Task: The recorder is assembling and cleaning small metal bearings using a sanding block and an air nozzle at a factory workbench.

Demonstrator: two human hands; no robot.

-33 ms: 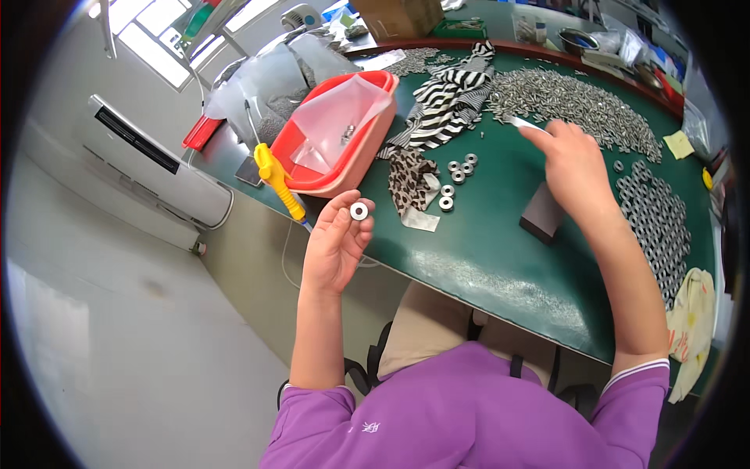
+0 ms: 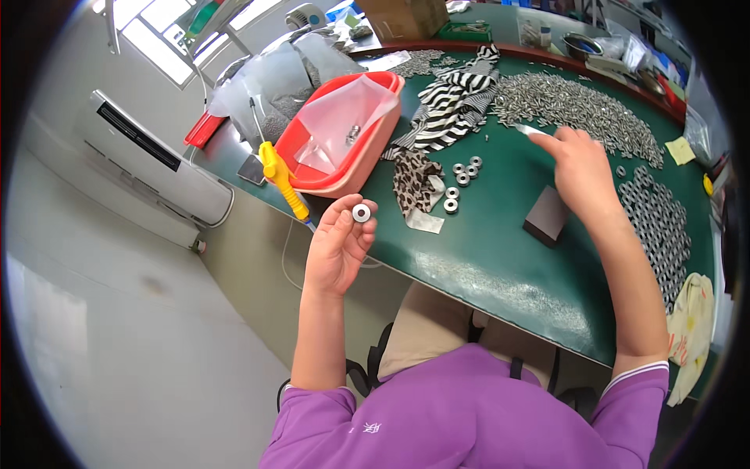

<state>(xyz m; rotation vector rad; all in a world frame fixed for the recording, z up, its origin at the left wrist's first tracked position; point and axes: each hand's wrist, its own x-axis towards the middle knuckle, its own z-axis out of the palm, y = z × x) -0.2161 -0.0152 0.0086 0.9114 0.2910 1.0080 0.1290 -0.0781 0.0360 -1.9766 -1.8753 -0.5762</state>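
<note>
Raised at the table's near left edge, my left hand (image 2: 337, 252) pinches a silver metal ring (image 2: 355, 217) with a round centre hole between thumb and fingers. My right hand (image 2: 584, 166) is over the table, closed on a slim, pale, pointed tool (image 2: 530, 130); its exact kind cannot be made out. The tool's tip is beside the near-left edge of a heap of small metal pins (image 2: 578, 105). Below my right hand sits a dark brown block (image 2: 547, 216). Several similar metal rings (image 2: 462, 179) stand between my two hands.
A red basin (image 2: 381, 129) holds a plastic sheet and a few metal parts. Against it leans a yellow air gun (image 2: 283, 180). Striped cloth (image 2: 449, 105) and leopard-print cloth (image 2: 412, 184) lie nearby. Many rings (image 2: 656, 227) cover the right side, near a cream glove-like cloth (image 2: 691, 324).
The whole view has shifted very slightly, so the table things appear a little further right and lower. Both hands keep their holds.
</note>
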